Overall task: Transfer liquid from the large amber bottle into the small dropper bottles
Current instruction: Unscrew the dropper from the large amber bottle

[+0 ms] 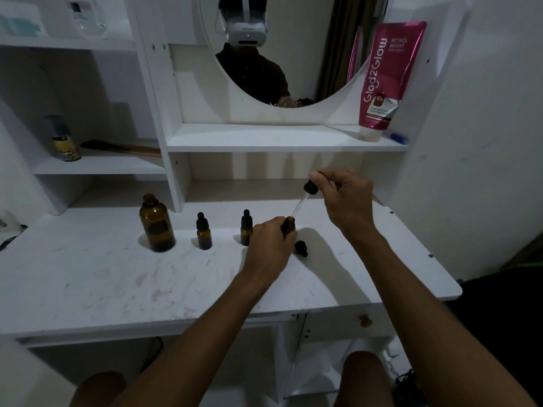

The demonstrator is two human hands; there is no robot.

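Spanning the lower view, a white vanity table [88,274] carries the work, with a round mirror [293,54] and a pink tube [385,77] on the shelf behind. At the left of the row the large amber bottle [157,223] stands upright and uncapped. The left hand [269,248] curls its fingers around an open small bottle [290,223] resting on the table. The right hand [346,195] pinches the black bulb of a dropper [310,188], whose glass tube slants down to that bottle's mouth. Two capped dropper bottles [204,232] stand between the amber bottle and the left hand. A loose black cap [301,248] lies just right of the held bottle.
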